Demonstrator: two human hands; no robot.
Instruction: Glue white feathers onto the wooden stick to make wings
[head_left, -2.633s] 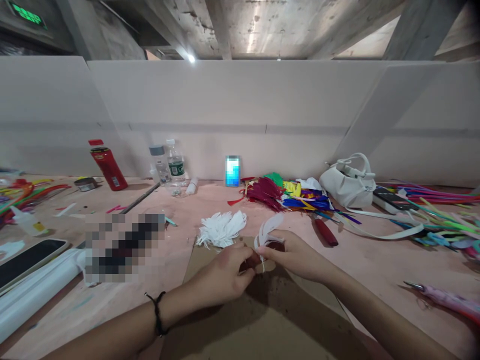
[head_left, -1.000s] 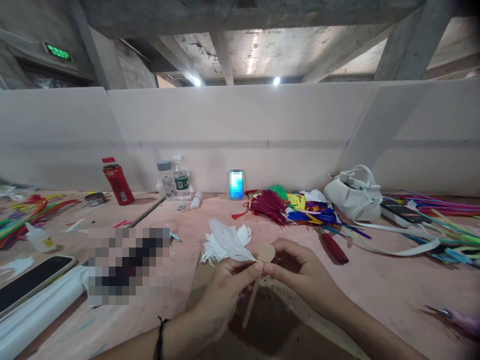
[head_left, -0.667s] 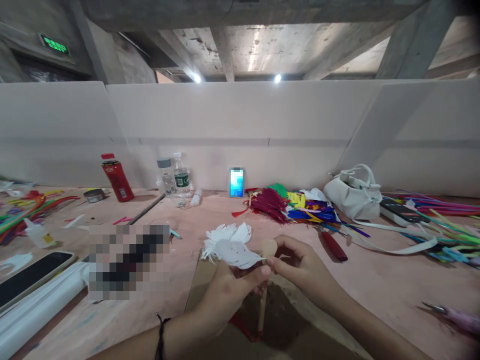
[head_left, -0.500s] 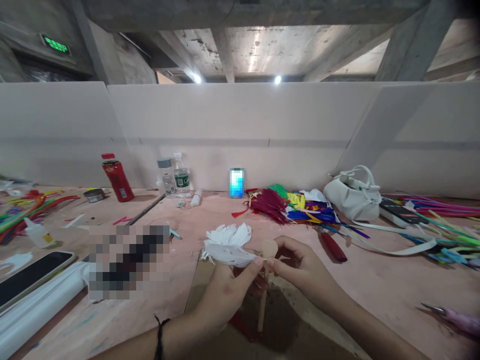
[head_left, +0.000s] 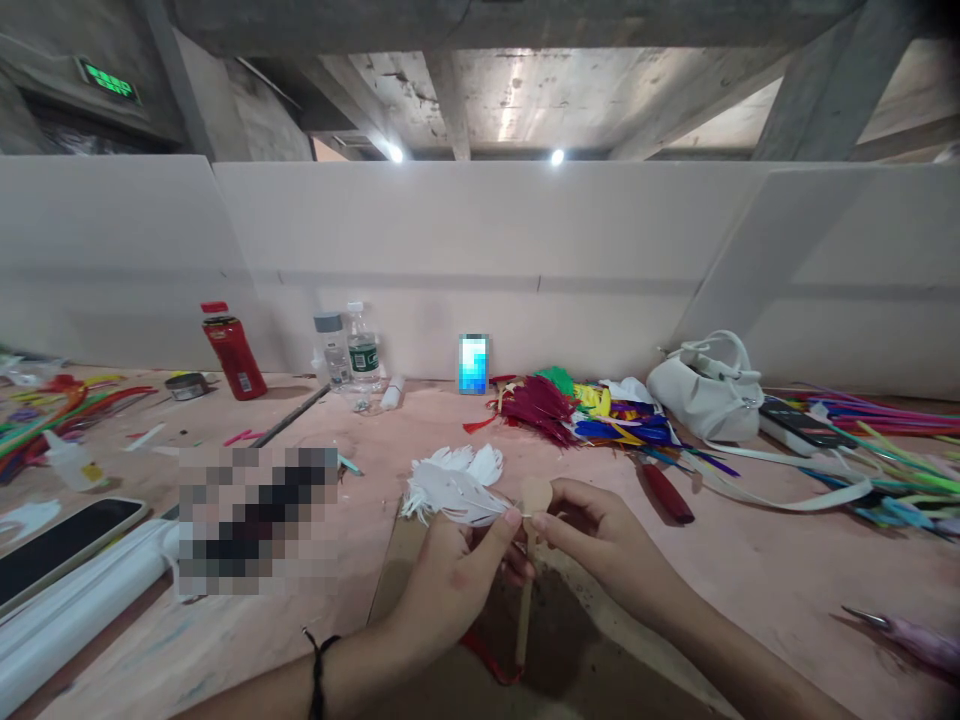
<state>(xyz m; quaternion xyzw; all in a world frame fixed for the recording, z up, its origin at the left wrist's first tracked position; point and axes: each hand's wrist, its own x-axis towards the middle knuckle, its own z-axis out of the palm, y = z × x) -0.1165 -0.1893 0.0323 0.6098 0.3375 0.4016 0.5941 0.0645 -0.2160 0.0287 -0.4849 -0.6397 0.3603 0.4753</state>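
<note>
My left hand (head_left: 461, 570) is closed in a pinch at the base of a white feather-shaped piece with a fringed edge (head_left: 454, 490). That piece points away to the left, over a pile of similar white fringed pieces (head_left: 480, 462). Thumb and fingers of my right hand (head_left: 589, 525) close around the top of a thin wooden stick (head_left: 523, 620) with a pale round head (head_left: 537, 495). Both sets of fingertips nearly meet just below this head. From the stick's lower end trails a red cord (head_left: 491, 665). Fingers partly hide where feather piece and stick come together.
Beneath my hands lies a brown board (head_left: 397, 600). Colourful fringed pieces (head_left: 540, 410), a dark red handle-like object (head_left: 665, 493) and a white bag (head_left: 705, 390) lie beyond to the right. Bottles (head_left: 365, 350), a phone (head_left: 67, 550) and a pink-handled pointed tool (head_left: 900, 630) surround the board.
The white feather piece has turned, its far end rising a little. My right hand and the stick's head have shifted slightly left. Both hands keep their pinch.
</note>
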